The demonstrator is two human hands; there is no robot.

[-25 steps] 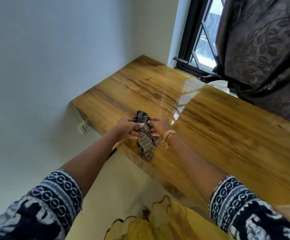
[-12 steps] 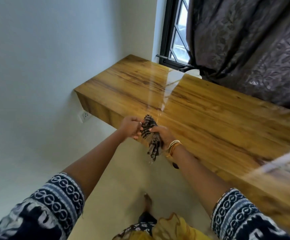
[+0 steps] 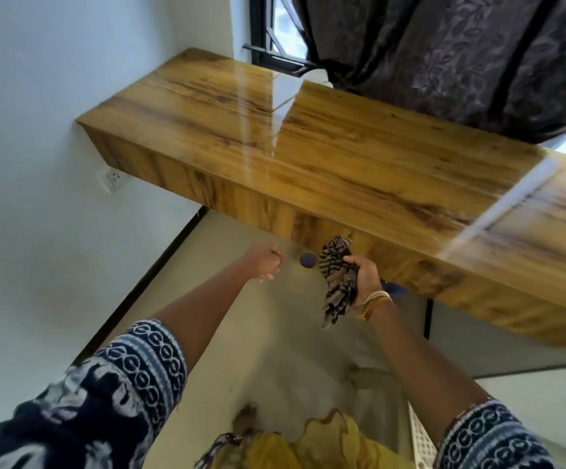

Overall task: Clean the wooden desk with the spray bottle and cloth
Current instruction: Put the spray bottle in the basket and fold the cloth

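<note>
Striped cloth [image 3: 337,277], soft and light, is bunched in my right hand [image 3: 364,274] just below the wooden table's [image 3: 325,154] near edge; my left hand [image 3: 264,261] hangs loosely curled, empty.

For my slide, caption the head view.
Right hand grips striped cloth below wooden desk; left hand free.

Glossy wooden desk [image 3: 325,157], wall-mounted, runs from far left corner to right, top bare and shiny. Striped brown-black cloth [image 3: 337,277] bunched, hanging below desk's near edge, off the surface. Small purple round object [image 3: 307,259] just left of cloth; can't identify.
</note>
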